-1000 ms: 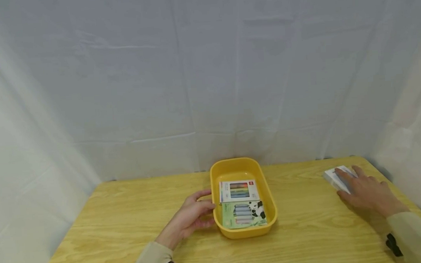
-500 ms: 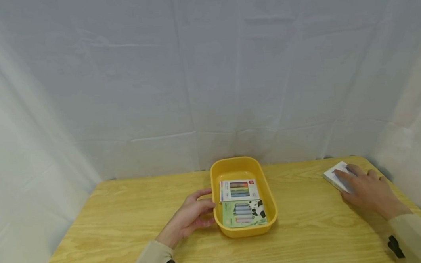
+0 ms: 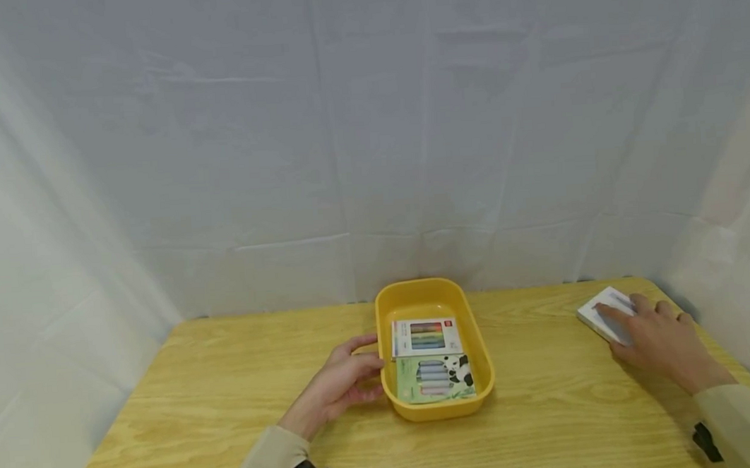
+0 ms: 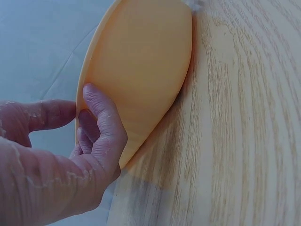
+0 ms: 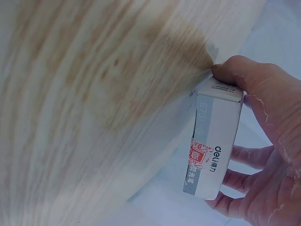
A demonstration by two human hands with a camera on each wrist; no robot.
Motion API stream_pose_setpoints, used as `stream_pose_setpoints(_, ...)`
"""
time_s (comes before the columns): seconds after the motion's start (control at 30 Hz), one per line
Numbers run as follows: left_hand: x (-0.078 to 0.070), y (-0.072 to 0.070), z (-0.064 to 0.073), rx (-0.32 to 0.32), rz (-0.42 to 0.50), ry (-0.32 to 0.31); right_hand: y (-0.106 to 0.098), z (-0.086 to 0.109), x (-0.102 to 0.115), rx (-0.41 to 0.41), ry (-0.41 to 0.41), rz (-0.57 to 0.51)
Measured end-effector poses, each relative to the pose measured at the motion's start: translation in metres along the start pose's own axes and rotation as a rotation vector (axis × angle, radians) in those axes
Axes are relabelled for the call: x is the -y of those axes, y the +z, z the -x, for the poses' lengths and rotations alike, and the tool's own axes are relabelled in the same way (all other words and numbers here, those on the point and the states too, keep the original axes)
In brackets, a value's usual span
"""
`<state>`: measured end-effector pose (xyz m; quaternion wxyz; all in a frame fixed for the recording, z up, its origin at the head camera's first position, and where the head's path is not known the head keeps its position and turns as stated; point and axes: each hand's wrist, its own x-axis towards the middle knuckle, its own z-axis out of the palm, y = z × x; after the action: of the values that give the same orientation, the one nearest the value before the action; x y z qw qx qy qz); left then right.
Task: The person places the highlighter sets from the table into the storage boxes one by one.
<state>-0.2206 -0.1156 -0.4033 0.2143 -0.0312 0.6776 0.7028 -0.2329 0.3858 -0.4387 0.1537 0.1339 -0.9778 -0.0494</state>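
Observation:
A yellow plastic basket (image 3: 480,359) stands mid-table. In it lie a white box of coloured pens (image 3: 426,337) and a green panda-print box (image 3: 435,381) with pastel pens in its window. My left hand (image 3: 341,384) holds the basket's left side; in the left wrist view its thumb is at the rim and bent fingers touch the outer wall (image 4: 141,61). At the far right of the table, my right hand (image 3: 657,339) grips a white highlighter box (image 5: 216,141) with deli lettering, thumb at one end and fingers along the other side. Part of its top is hidden by the hand.
The wooden table (image 3: 230,383) stretches out on both sides of the basket. White cloth (image 3: 370,135) hangs behind the table and at both sides. The highlighter box is near the table's right edge.
The highlighter box has turned slightly and shifted a little under my right hand, whose fingers have moved a bit to the right. The left hand and basket stay almost still.

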Motion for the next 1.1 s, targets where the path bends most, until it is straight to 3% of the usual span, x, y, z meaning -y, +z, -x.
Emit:
stream_pose_setpoints(0.47, 0.0025, -0.0016, -0.0004, 0.000, -0.003, 0.007, 0.0009, 0.0031, 0.0012, -0.064, -0.023, 0.026)
stream_pose_setpoints(0.77, 0.0018, -0.0011, 0.0003, 0.006, -0.003, 0.010, 0.0011, 0.0034, 0.0014, -0.268, -0.103, 0.068)
stream_pose_setpoints(1.1, 0.0014, 0.0006, 0.0019, -0.004, 0.013, 0.014, 0.0007, 0.0020, 0.0047, -0.375, -0.098, 0.061)
